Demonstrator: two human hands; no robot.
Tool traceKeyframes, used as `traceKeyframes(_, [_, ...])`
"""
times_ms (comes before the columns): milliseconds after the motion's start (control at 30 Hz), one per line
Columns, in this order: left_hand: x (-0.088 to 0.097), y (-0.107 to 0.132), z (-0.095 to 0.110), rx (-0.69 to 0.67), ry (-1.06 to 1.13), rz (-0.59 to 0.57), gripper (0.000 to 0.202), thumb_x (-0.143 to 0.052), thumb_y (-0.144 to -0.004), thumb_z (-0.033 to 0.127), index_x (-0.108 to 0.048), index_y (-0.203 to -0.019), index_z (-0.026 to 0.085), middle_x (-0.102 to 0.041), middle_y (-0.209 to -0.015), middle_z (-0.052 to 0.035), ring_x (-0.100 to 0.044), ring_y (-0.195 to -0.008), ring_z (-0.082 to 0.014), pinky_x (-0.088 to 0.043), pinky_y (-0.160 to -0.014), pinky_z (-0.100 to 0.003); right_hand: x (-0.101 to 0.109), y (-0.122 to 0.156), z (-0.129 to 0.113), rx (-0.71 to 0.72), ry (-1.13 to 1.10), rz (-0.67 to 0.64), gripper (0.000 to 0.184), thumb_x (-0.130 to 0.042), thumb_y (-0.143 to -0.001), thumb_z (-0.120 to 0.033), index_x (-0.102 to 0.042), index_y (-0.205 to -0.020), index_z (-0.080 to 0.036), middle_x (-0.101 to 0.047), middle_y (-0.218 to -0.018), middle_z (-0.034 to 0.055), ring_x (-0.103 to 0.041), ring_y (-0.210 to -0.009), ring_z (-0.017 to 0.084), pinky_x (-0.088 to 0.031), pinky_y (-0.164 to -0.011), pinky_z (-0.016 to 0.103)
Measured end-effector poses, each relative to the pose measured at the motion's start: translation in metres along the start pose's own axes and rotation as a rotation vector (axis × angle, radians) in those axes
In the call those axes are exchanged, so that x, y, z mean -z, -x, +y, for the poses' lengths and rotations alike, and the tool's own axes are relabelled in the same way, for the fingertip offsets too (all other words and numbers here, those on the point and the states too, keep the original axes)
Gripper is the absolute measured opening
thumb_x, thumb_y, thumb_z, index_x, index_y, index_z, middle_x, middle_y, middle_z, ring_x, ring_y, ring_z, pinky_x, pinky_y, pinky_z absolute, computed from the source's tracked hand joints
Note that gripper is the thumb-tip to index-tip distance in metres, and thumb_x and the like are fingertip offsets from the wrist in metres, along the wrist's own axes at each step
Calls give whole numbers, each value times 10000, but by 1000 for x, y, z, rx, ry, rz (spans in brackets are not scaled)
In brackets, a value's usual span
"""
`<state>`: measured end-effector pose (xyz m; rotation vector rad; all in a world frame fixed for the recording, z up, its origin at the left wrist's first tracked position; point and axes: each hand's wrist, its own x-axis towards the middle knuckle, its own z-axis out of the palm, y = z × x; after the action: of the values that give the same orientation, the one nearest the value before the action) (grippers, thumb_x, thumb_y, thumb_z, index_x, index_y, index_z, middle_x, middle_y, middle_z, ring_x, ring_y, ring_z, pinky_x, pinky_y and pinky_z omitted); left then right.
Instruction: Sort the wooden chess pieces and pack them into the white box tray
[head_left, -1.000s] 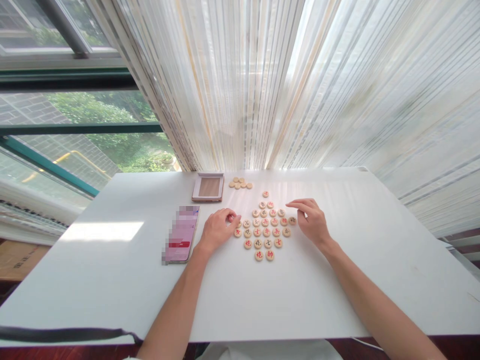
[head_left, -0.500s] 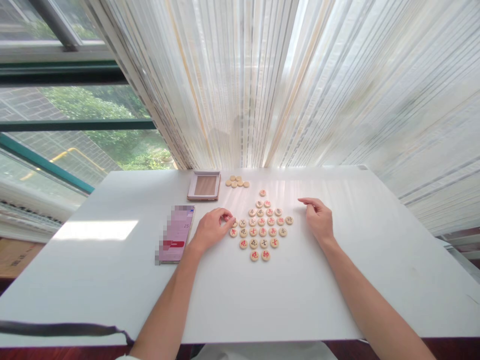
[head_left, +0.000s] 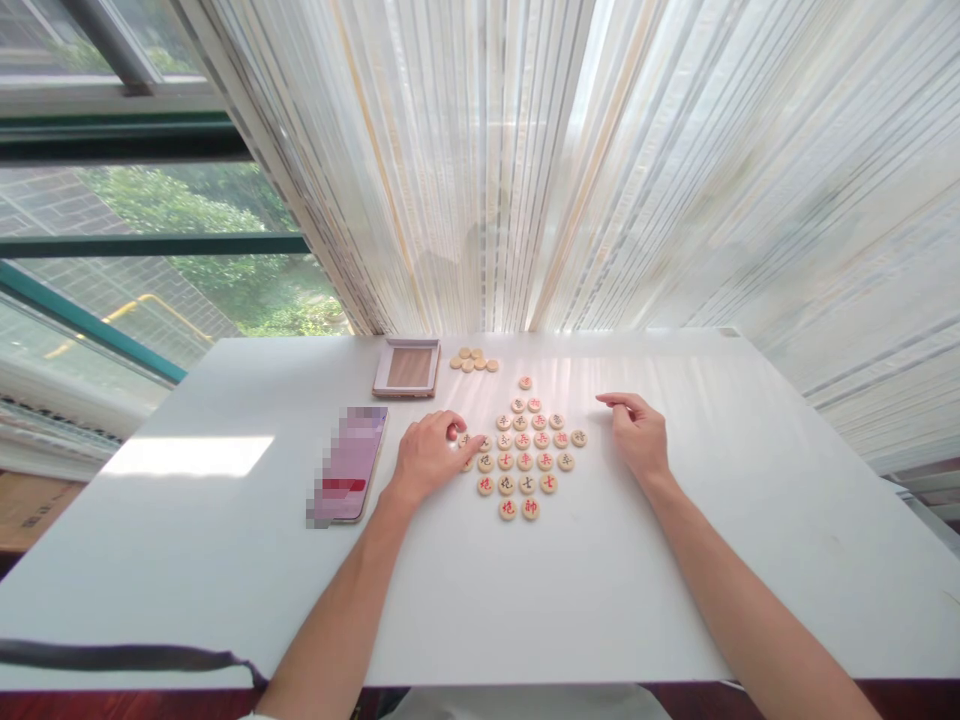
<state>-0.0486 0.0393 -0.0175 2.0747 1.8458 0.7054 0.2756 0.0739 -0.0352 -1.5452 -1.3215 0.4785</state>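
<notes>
Round wooden Chinese chess pieces (head_left: 523,441) with red or black characters lie face up in short rows, forming a rough diamond on the table. Over the left end of the middle rows is my left hand (head_left: 431,458), its thumb stretched across the pieces there and partly covering some. The thumb and fingers are apart, and a piece (head_left: 465,440) shows between them, lying on the table. Right of the diamond my right hand (head_left: 637,435) rests on the tabletop, index finger stretched toward the pieces and the other fingers curled. Nothing shows in it.
Several blank-side-up pieces (head_left: 467,366) lie in a cluster at the back, beside a shallow open box (head_left: 377,370). A phone (head_left: 356,465), partly blurred out, lies left of my left hand. A dark strap (head_left: 112,656) crosses the front left of the white table (head_left: 465,610). Striped curtains (head_left: 480,180) hang behind.
My left thumb has moved right over the pieces, away from the fingers, which have drawn back a little. My right hand stays in place.
</notes>
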Motion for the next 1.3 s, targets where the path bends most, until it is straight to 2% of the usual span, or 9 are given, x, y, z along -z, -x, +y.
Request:
traceKeyframes(100, [-2, 0, 0, 2, -22, 14, 279, -700, -819, 502, -626, -849, 234, -638, -759, 9, -596, -753, -192, -406, -703, -312, 0, 0, -1, -5, 2, -8, 330, -467, -814, -197, -784, -909, -191, -756, -980, 68, -624, -719, 179, -446, -619, 290])
traceKeyframes(233, [-2, 0, 0, 10, -33, 29, 287, -694, -821, 513, -625, -854, 237, -643, -757, 14, -604, -742, -188, -406, -701, -306, 1, 0, -2, -7, 1, -11, 330, -473, -799, -185, -786, -903, -186, -758, -959, 65, -601, -673, 165, -433, -601, 285])
traceKeyframes(500, [-4, 0, -2, 15, -41, 31, 259, -679, -830, 494, -617, -856, 245, -644, -765, 19, -611, -745, -185, -403, -704, -306, 1, 1, -2, -3, -11, -13, 317, -479, -804, -179, -786, -882, -198, -763, -980, 51, -619, -744, 173, -443, -637, 278])
traceKeyframes(667, [-3, -1, -1, 27, -37, 32, 258, -672, -832, 497, -617, -868, 247, -658, -773, 17, -621, -760, -189, -408, -719, -309, 0, 1, -1, -19, -19, -22, 313, -488, -806, -198, -784, -909, -199, -767, -961, 51, -533, -571, 135, -395, -533, 273])
traceKeyframes(967, [-5, -5, -7, 85, 2, 60, 295, -527, -932, 515, -612, -861, 242, -698, -799, 5, -640, -710, -178, -418, -643, -286, 0, -2, 3, -18, -19, -6, 325, -477, -814, -232, -786, -908, -194, -760, -1000, 67, -631, -738, 182, -454, -630, 291])
traceKeyframes(1067, [3, -17, -7, 65, 15, 73, 325, -432, -988, 462, -621, -867, 227, -709, -815, -21, -651, -719, -185, -447, -646, -290, -1, -3, 4, -15, -26, -14, 327, -480, -808, -243, -785, -909, -184, -760, -1002, 78, -653, -800, 205, -476, -676, 309])
traceKeyframes(1133, [12, -33, -3, 11, 19, 75, 291, -415, -999, 395, -635, -936, 216, -721, -863, -39, -669, -786, -193, -481, -704, -297, -2, -4, 6, -10, -32, -25, 324, -487, -803, -252, -785, -907, -181, -762, -1010, 83, -660, -835, 218, -484, -698, 318])
traceKeyframes(1200, [20, -55, 3, -59, 15, 65, 248, -444, -988, 354, -641, -1032, 210, -734, -973, -56, -683, -896, -198, -502, -793, -298, -3, -5, 7, -5, -38, -31, 320, -494, -805, -265, -785, -908, -184, -764, -1018, 85, -664, -841, 223, -487, -704, 324])
traceKeyframes(1300, [24, -91, 12, -138, -24, 26, 290, -483, -969, 342, -627, -1183, 209, -710, -1178, -80, -654, -1095, -220, -489, -937, -320, -3, -5, 8, 8, -46, -34, 314, -500, -809, -279, -785, -904, -188, -769, -1020, 84, -671, -852, 228, -495, -741, 338])
